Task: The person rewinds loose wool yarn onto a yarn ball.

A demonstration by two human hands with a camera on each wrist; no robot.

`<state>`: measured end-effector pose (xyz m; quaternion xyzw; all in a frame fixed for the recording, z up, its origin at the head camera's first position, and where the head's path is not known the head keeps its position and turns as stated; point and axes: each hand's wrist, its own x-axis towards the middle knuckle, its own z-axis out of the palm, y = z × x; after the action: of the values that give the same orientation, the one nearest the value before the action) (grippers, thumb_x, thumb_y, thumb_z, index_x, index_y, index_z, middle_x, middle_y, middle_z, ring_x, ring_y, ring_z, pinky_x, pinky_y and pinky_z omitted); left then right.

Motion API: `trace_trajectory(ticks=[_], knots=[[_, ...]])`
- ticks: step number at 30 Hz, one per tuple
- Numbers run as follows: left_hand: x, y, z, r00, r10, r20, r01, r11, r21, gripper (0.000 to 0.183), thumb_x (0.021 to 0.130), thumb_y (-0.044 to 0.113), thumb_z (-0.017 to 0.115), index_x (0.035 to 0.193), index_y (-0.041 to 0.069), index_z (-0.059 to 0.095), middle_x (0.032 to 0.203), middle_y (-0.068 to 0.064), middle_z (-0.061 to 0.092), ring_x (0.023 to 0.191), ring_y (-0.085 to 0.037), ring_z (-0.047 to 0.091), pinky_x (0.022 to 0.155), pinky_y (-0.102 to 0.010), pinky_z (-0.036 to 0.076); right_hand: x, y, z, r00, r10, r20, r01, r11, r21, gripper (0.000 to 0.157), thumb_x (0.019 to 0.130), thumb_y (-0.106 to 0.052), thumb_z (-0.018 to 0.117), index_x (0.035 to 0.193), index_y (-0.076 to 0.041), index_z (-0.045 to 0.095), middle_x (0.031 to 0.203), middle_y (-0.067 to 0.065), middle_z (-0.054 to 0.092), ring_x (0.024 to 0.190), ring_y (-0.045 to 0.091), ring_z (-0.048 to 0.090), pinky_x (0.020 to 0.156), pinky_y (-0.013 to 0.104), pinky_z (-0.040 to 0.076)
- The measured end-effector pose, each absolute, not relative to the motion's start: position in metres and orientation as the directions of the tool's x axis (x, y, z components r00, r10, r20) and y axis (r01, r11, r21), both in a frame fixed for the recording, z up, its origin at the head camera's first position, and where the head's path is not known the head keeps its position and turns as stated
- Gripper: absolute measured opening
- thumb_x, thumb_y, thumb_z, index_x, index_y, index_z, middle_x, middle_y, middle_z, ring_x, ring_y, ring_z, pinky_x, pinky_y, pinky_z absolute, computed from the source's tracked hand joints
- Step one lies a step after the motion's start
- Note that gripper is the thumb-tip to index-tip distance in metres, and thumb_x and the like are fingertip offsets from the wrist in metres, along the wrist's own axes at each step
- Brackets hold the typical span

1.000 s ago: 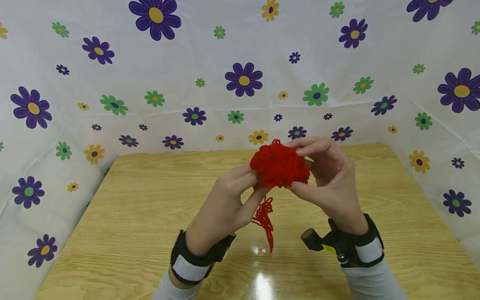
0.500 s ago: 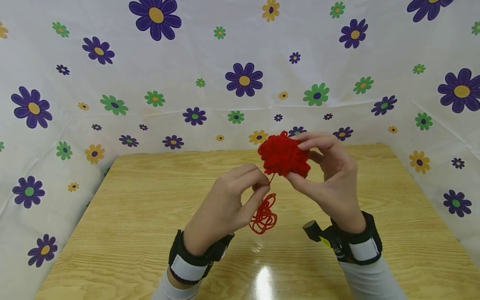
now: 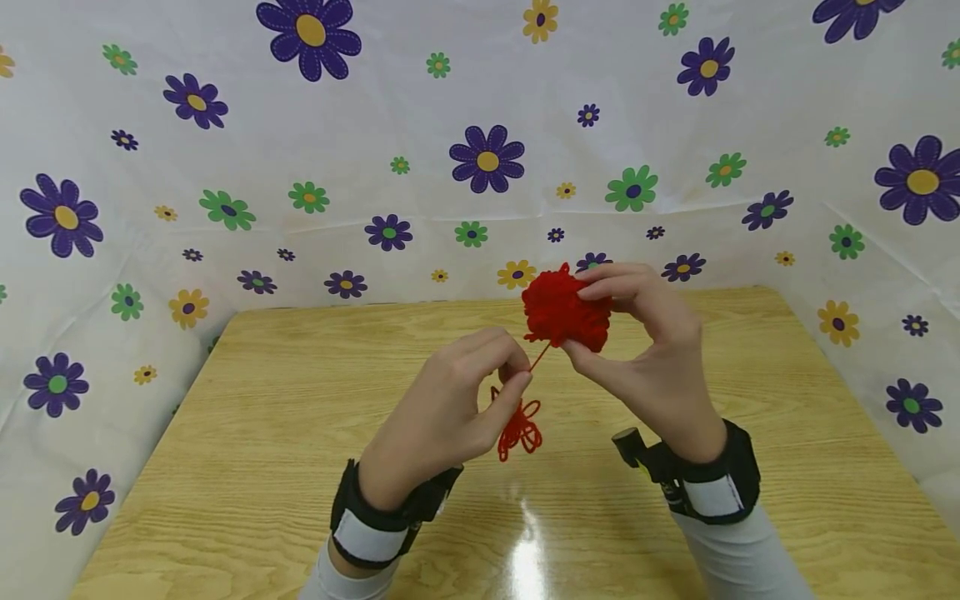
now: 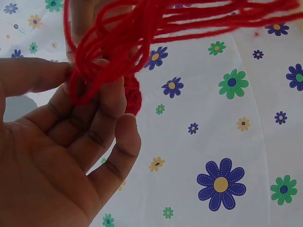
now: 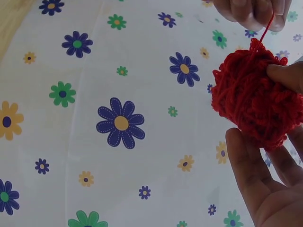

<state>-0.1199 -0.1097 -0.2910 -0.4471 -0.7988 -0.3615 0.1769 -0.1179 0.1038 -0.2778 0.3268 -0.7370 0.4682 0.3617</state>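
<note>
A ball of red yarn (image 3: 564,310) is held up above the table by my right hand (image 3: 652,354), thumb below and fingers over the top. In the right wrist view the wound strands of the yarn ball (image 5: 253,97) show clearly. My left hand (image 3: 450,400) pinches a strand of yarn (image 3: 540,357) that runs taut to the ball's lower left side. Loose red loops (image 3: 519,429) dangle beneath the left hand. Seen from the left wrist, the loops (image 4: 113,52) hang in front of the fingers and partly hide them.
Below both hands lies a wood-grain table (image 3: 300,433). A white cloth with printed flowers (image 3: 420,108) stands behind it and along both sides. Each wrist wears a black strap (image 3: 723,475) with a small camera.
My left hand has left the ball's side and drawn down and left, stretching a strand between them. The right hand has lifted and turned the ball slightly. The loose loops swing.
</note>
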Motion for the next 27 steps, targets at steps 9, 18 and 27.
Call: trace_trajectory(ticks=[9,18,27], knots=[[-0.119,-0.112,-0.289,-0.561,0.587,0.583,0.823,0.322,0.468,0.01,0.089,0.0,0.062,0.088,0.009,0.059,0.082,0.006,0.053,0.075,-0.003,0.049,0.067,-0.017,0.046,-0.133,0.112,-0.298,-0.557,-0.244,0.794,-0.774,0.5,-0.388,0.047,0.067,0.003,0.083,0.109,0.0,0.065,0.12,0.008,0.062,0.109,0.018,0.056,0.08,0.027,0.052],[-0.12,-0.117,-0.286,-0.574,0.594,0.564,0.811,0.313,0.495,0.01,0.089,-0.001,0.061,0.087,0.009,0.057,0.081,0.005,0.052,0.076,-0.005,0.049,0.068,-0.021,0.047,-0.134,0.117,-0.296,-0.572,-0.208,0.794,-0.732,0.566,-0.379,0.048,0.064,0.005,0.084,0.108,-0.001,0.066,0.116,0.011,0.062,0.106,0.024,0.056,0.077,0.027,0.051],[-0.121,-0.125,-0.285,-0.579,0.577,0.576,0.803,0.282,0.525,0.01,0.091,-0.001,0.058,0.088,0.008,0.056,0.082,0.006,0.053,0.08,-0.007,0.05,0.076,-0.026,0.046,-0.138,0.123,-0.298,-0.597,-0.209,0.774,-0.688,0.629,-0.362,0.047,0.065,0.005,0.084,0.108,-0.002,0.066,0.116,0.01,0.062,0.109,0.025,0.054,0.076,0.041,0.054]])
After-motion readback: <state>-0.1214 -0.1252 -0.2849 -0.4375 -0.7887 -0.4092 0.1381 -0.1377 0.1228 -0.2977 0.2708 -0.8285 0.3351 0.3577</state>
